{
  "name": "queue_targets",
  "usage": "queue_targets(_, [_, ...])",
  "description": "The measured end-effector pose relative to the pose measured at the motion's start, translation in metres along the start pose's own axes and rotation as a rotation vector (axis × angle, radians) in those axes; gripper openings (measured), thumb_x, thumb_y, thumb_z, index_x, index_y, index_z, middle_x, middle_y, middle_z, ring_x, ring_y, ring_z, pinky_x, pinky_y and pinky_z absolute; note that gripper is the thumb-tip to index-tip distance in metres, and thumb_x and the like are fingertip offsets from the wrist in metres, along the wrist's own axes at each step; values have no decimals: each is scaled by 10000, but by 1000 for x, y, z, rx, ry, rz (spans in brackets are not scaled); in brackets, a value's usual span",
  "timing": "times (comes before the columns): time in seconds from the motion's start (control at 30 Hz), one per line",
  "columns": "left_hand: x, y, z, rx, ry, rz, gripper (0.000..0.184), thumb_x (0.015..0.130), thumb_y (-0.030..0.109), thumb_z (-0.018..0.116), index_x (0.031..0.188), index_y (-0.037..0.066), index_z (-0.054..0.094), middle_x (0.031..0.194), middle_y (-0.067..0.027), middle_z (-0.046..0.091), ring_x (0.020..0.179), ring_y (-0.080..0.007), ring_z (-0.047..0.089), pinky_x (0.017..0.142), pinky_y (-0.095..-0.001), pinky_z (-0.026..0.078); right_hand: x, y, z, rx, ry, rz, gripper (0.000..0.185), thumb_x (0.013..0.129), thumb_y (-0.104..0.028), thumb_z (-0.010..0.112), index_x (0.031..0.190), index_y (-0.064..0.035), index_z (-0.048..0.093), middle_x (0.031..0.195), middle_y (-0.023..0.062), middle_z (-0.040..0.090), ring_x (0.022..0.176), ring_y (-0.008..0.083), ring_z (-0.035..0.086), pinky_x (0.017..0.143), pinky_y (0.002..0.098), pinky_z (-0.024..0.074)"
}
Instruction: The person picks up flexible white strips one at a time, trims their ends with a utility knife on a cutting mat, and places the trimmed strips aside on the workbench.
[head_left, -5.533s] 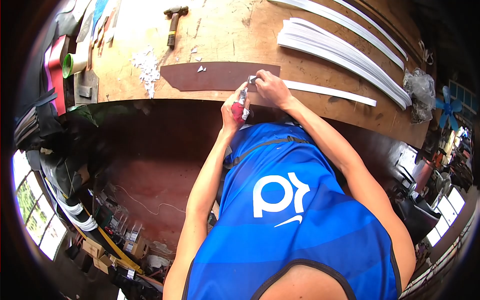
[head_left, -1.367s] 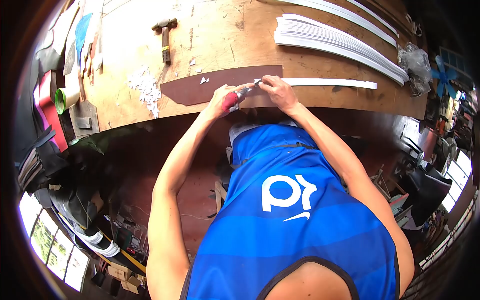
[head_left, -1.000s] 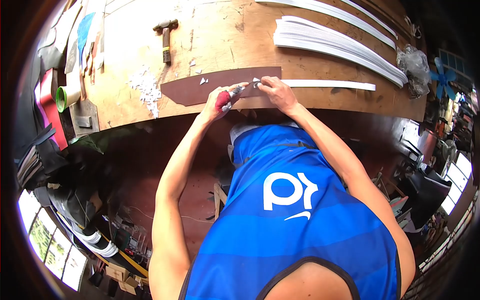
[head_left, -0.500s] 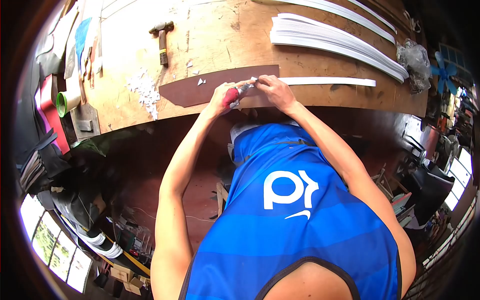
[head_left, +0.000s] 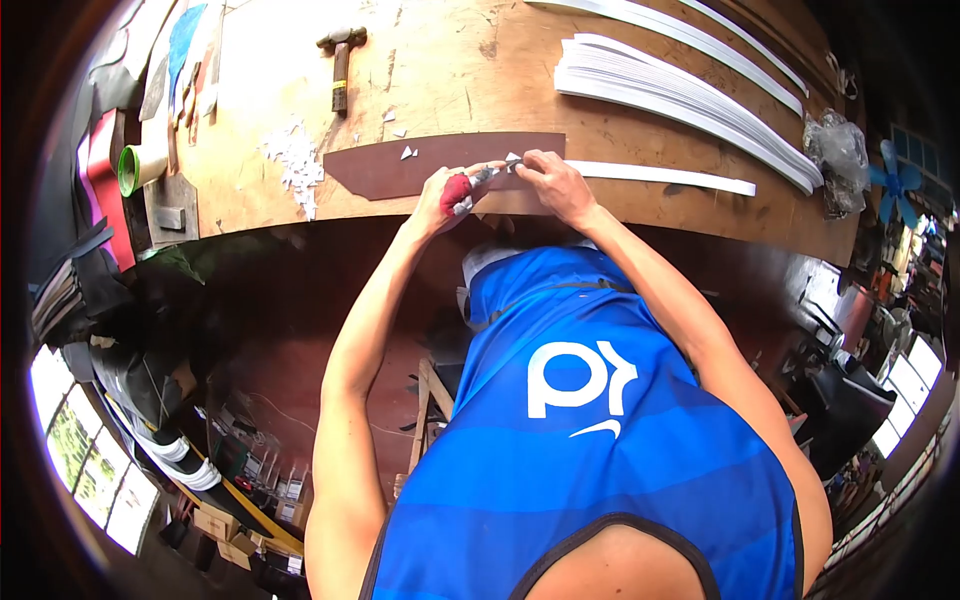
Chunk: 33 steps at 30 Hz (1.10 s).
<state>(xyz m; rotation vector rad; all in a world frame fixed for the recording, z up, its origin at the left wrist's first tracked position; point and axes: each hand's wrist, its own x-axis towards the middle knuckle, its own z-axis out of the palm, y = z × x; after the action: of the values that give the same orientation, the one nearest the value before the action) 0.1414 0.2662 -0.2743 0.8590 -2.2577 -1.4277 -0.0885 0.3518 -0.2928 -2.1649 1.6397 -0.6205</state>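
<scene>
My left hand (head_left: 438,203) is closed round a small tool with red on its grip, apparently scissors (head_left: 459,190); the fingers hide much of it. Its grey tip lies close to my right fingertips. With bent fingers, my right hand (head_left: 562,190) pinches the end of a narrow white strip (head_left: 665,176), which trails off to the right along the bench. A small white triangular piece (head_left: 513,158) shows between the two hands. Under both hands lies a dark brown flat sheet (head_left: 385,172), with a loose white scrap (head_left: 407,153) on it.
The wooden bench (head_left: 450,80) carries a hammer (head_left: 341,68) and a heap of white scraps (head_left: 298,165) at left. A stack of white strips (head_left: 680,110) lies at right, beside a clear plastic bag (head_left: 836,150). A green-rimmed roll (head_left: 129,170) sits at the left end.
The view has shifted slightly, so bench items appear a little higher and farther right. The white triangular piece between my hands shows more plainly. Both hands keep their grip.
</scene>
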Motion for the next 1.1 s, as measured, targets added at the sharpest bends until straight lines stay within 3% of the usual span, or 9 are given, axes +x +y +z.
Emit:
queue_targets(0.1, [4, -12, 15, -156, 67, 14, 258, 991, 135, 601, 1234, 97, 677, 679, -18, 607, 603, -85, 434, 555, -275, 407, 1, 4, -4, 20, -27, -47, 244, 831, -52, 574, 1061, -69, 655, 1040, 74, 589, 979, 254, 607, 809, 365, 543])
queue_targets(0.13, [6, -13, 20, -186, 160, 14, 265, 996, 137, 604, 1246, 90, 676, 639, 46, 481, 594, -47, 391, 513, -263, 353, 2, 6, -5, 29, -34, -68, 244, 831, -52, 574, 1061, -69, 655, 1040, 74, 589, 979, 254, 607, 809, 365, 543])
queue_targets(0.2, [-3, -13, 12, -79, 271, -152, 271, 997, 126, 602, 1256, 90, 673, 622, 53, 413, 582, -30, 355, 492, -247, 299, 4, 9, -9, 48, -109, -76, 251, 831, -55, 570, 1069, -61, 646, 1030, 78, 564, 969, 259, 594, 802, 371, 539])
queue_targets(0.4, [-20, 30, 50, -258, 521, -245, 285, 990, 123, 619, 1268, 83, 668, 673, 89, 488, 621, -1, 441, 539, -210, 353, 11, 23, -15, 79, -206, -183, 242, 818, -47, 571, 1053, -42, 630, 1022, 100, 536, 956, 277, 567, 808, 367, 529])
queue_targets(0.6, [-27, 34, 85, -259, 1097, -483, 280, 994, 137, 600, 1245, 31, 663, 776, 31, 617, 674, -44, 536, 620, -243, 450, 26, 43, -14, -120, -213, -503, 208, 829, -103, 568, 1004, -28, 651, 1174, 98, 576, 982, 251, 564, 857, 351, 507])
queue_targets(0.63, [-25, 42, 98, -231, 1121, -469, 283, 995, 131, 595, 1250, 24, 655, 800, 25, 626, 688, -51, 545, 630, -246, 456, 28, 47, -17, -159, -262, -552, 327, 794, -82, 573, 1109, -7, 616, 1246, 95, 552, 992, 260, 562, 897, 347, 503])
queue_targets(0.8, [-9, 60, 170, -285, 1242, -528, 293, 989, 113, 572, 1247, -17, 623, 949, -91, 708, 784, -106, 632, 722, -269, 510, 34, 53, -19, -52, -350, -637, 319, 797, -76, 570, 1103, -6, 628, 1275, 99, 552, 1004, 255, 564, 901, 338, 501])
queue_targets(0.9, [6, 69, 188, -188, 1297, -523, 310, 980, 118, 571, 1240, -44, 618, 1022, -178, 709, 884, -220, 681, 787, -336, 526, 38, 54, -22, 11, -341, -637, 291, 817, -79, 568, 1086, 7, 641, 1253, 90, 562, 1012, 242, 565, 895, 336, 495])
queue_targets(1.1, [17, 77, 195, -126, 1294, -511, 316, 958, 122, 578, 1251, 16, 636, 933, -197, 685, 767, -318, 635, 732, -385, 514, 42, 55, -21, 27, -374, -655, 288, 817, -76, 575, 1085, 2, 643, 1229, 87, 565, 1013, 258, 558, 883, 351, 486])
